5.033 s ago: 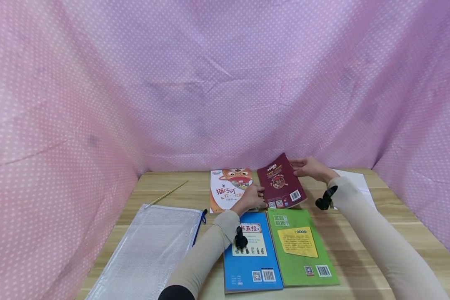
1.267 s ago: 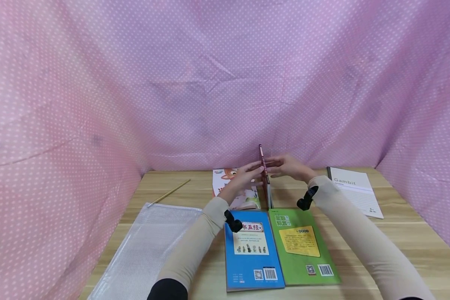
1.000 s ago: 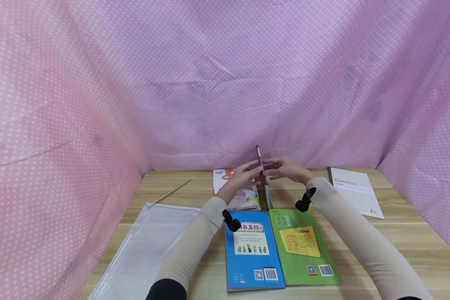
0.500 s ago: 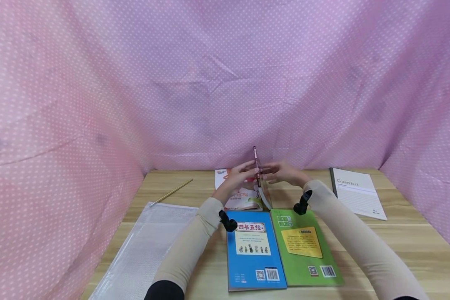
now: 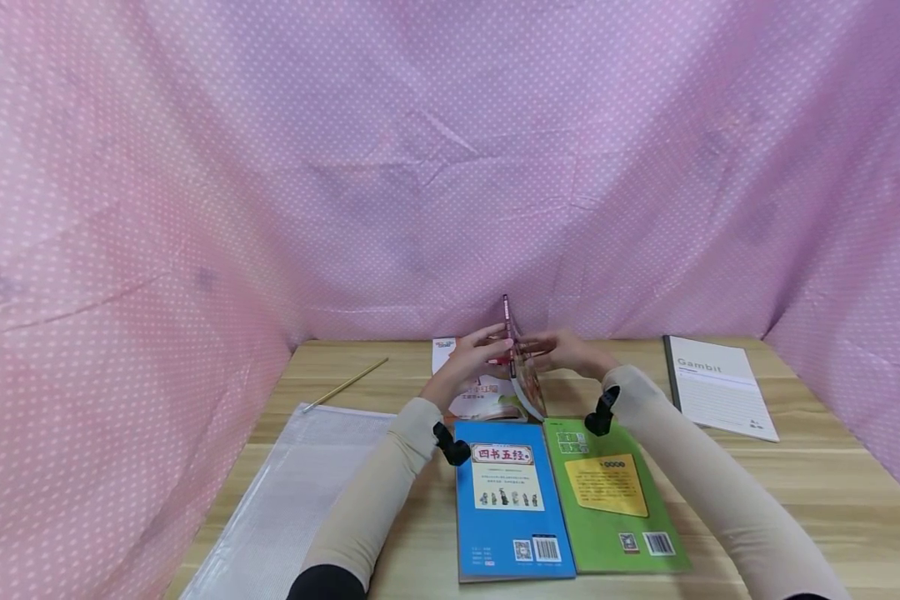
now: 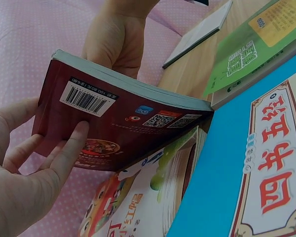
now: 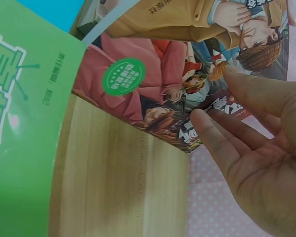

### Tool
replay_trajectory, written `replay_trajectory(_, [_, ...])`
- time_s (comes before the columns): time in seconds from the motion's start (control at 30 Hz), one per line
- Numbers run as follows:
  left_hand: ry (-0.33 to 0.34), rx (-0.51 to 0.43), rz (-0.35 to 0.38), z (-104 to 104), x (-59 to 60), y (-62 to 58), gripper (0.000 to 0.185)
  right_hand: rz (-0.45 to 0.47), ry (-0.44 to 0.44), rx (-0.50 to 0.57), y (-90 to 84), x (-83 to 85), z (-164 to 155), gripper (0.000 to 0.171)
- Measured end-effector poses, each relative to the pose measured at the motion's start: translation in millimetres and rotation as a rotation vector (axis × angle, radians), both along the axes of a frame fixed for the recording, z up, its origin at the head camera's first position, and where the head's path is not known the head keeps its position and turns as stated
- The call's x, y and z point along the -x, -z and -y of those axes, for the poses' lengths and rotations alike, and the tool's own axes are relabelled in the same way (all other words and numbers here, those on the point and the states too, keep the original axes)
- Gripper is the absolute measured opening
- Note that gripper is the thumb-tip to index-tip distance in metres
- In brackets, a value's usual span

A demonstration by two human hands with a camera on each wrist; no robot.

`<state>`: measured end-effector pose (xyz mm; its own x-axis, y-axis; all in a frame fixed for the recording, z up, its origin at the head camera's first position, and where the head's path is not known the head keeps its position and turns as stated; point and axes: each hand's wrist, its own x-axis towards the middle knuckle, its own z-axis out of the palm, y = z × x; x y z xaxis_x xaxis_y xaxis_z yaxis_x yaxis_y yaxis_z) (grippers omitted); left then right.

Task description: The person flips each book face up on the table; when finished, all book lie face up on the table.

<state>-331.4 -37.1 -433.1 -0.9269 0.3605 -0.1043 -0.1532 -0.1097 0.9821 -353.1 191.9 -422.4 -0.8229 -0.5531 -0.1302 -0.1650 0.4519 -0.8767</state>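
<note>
A maroon book (image 5: 512,346) stands on its lower edge at the back of the wooden table (image 5: 795,483), leaning a little to the left. My left hand (image 5: 482,356) presses straight fingers (image 6: 64,155) flat against its back cover (image 6: 113,131), the side with the barcode. My right hand (image 5: 567,354) touches the illustrated front cover (image 7: 187,64) with straight fingertips (image 7: 212,126). The book's lower edge sits over an orange-and-white picture book (image 5: 480,402) lying flat. In front of it lie a blue book (image 5: 506,500) and a green book (image 5: 611,500).
A grey "Gambit" notebook (image 5: 720,383) lies at the back right. A clear mesh zip pouch (image 5: 300,492) covers the left front, with a thin wooden stick (image 5: 345,385) behind it. Pink dotted cloth (image 5: 450,167) walls in the table on three sides.
Five seconds ago the maroon book was tilted face-down in both hands; it now stands on edge. Over the last second it and both hands drifted slightly left, its top leaning left.
</note>
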Motion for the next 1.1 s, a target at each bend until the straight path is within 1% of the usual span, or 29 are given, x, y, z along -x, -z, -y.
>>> replay_trajectory(0.13, [-0.003, -0.019, 0.006, 2.0, -0.2, 1.6, 0.055, -0.005, 0.000, 0.000, 3.7, -0.5, -0.3, 0.059])
replay_trajectory(0.37, [0.007, -0.020, 0.016, 6.8, -1.8, 3.9, 0.055, -0.010, -0.012, 0.018, 9.5, -2.7, -1.2, 0.058])
replay_trajectory(0.5, [0.008, -0.007, 0.020, 8.7, -2.4, 6.1, 0.055, 0.001, 0.008, 0.001, 14.9, -2.9, -1.2, 0.056])
replay_trajectory(0.8, [0.008, 0.023, 0.006, 12.7, -3.0, 10.2, 0.055, -0.034, 0.036, -0.061, 27.0, 1.5, -1.5, 0.055])
replay_trajectory(0.97, [0.001, 0.025, -0.003, 14.5, -3.0, 11.8, 0.056, -0.045, 0.034, -0.080, 27.3, 0.5, -1.0, 0.055])
replay_trajectory(1.1, [-0.003, 0.011, 0.003, 16.1, -3.2, 12.5, 0.055, -0.035, 0.052, -0.094, 26.1, -1.2, 0.1, 0.056])
